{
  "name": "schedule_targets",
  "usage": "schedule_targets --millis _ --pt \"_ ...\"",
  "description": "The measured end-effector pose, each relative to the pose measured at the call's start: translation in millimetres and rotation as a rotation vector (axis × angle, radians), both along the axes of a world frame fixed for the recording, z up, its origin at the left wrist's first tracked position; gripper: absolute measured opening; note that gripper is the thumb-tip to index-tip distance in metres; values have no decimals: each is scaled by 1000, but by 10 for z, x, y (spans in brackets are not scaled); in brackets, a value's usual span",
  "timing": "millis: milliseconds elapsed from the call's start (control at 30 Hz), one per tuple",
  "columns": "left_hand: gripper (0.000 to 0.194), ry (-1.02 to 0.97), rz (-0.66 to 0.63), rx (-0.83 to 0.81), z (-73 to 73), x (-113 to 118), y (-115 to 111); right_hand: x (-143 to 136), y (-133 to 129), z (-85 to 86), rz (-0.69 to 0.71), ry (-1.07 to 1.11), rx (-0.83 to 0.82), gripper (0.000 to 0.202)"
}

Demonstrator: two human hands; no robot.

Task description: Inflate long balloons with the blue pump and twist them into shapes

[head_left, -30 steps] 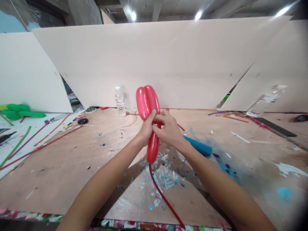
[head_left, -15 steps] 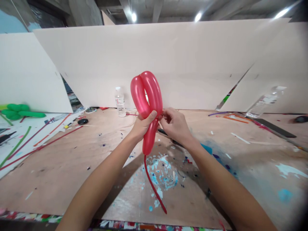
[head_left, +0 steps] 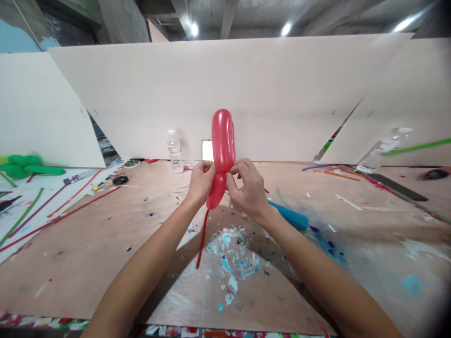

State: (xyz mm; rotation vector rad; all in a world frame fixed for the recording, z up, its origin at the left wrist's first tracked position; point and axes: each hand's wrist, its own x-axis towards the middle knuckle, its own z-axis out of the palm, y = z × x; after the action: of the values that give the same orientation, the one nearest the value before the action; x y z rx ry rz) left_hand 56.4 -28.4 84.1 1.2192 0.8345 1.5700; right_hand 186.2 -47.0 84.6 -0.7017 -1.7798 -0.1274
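A red long balloon [head_left: 222,138] stands upright before me, folded into tall segments above a pinched joint. Below the joint is a shorter inflated part, and from it hangs a thin limp tail. On the left side of the joint, my left hand [head_left: 202,182] is closed on the balloon with its fingertips. My right hand [head_left: 247,187] pinches the same joint from the right, thumb and forefinger together. Behind my right forearm, a blue cylinder [head_left: 291,217] lies on the table, partly hidden.
White boards [head_left: 225,89] stand along the back of the table [head_left: 105,281]. Near them are a clear bottle [head_left: 174,152] and a tilted bottle [head_left: 382,150]. A green balloon shape [head_left: 26,165] and several limp balloons lie left. Blue paint flecks spot the middle.
The balloon has turned so its folded segments now line up one behind another. Its tail has swung left, and my left hand has shifted from across the front to the joint's left side.
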Motion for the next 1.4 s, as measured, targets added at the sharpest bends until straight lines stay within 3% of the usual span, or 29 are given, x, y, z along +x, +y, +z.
schedule_targets --millis 67,167,233,367,567,667,733,833,967,1133,1267,1400 --pt "14 112 61 151 34 55 -74 14 17 -6 -50 -18 33 13" --pt "21 206 -81 284 79 125 -200 50 31 8 -89 -14 62 13" --pt "24 166 -125 279 76 157 -237 63 21 27 -59 -34 79 12" --pt "31 96 -23 226 -1 181 -176 47 -29 58 -30 -126 64 13" --pt "37 50 -22 195 -24 137 -92 70 -88 95 -240 -232 131 8" --pt "36 197 -18 234 42 52 -107 150 -100 157 -317 -284 200 5" --pt "35 337 -31 267 92 -20 -125 210 -95 205 -292 -340 219 4" --pt "32 484 -62 289 144 -104 -150 273 -69 244 -254 -399 182 5" --pt "30 553 -68 294 159 -127 -166 296 -34 238 -322 -425 136 12" --pt "24 497 -179 275 169 -126 -168 285 -27 235 -269 -336 141 8" --pt "12 451 -197 281 186 -108 -172 222 -39 188 -246 -240 140 4" --pt "17 366 -180 262 182 -107 -134 167 -14 138 -185 6 136 18"
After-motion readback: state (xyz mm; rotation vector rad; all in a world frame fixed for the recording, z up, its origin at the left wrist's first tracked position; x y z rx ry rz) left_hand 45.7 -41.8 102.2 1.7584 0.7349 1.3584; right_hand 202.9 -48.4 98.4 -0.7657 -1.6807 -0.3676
